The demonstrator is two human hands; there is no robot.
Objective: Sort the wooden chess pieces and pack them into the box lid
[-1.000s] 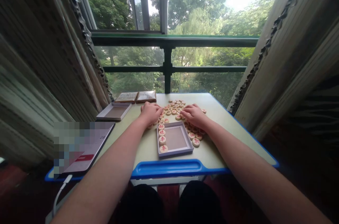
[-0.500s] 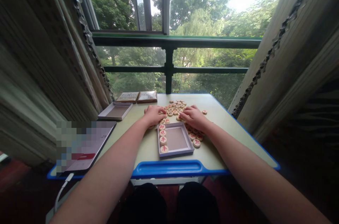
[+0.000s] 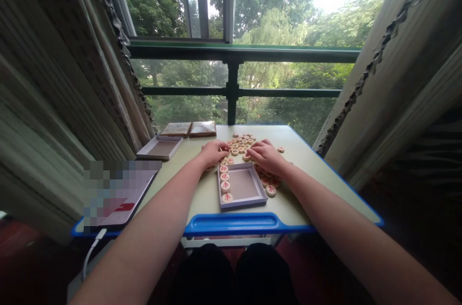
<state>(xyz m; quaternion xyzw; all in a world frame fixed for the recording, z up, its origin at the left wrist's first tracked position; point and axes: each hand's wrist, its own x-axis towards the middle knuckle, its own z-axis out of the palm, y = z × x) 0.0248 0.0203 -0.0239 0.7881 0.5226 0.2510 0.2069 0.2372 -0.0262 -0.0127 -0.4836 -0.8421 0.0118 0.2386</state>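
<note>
Round wooden Chinese chess pieces [image 3: 246, 141] with painted characters lie in a loose pile at the middle of the table. At the pile's left side, my left hand [image 3: 215, 153] has its fingers curled toward the thumb; what is between them is too small to make out. My right hand [image 3: 267, 157] rests over the right side of the pile, fingers stretched out and their tips beside a piece [image 3: 246, 156]. Just in front of both hands stands a shallow open box [image 3: 242, 205]. A column of red-marked pieces [image 3: 225, 186] lies along its left wall, face up.
Another shallow tray [image 3: 159, 156] sits at the left, with two flat packages [image 3: 202, 129] behind it. A tablet [image 3: 135, 194] with a white cable [image 3: 94, 243] lies at the left edge. One piece [image 3: 280, 149] lies apart at the right. The table has a blue rim [image 3: 234, 223].
The camera view has shifted slightly. My left fingers have drawn a little closer together at the pile's left side. My right hand stays over the pieces. The column in the box looks the same.
</note>
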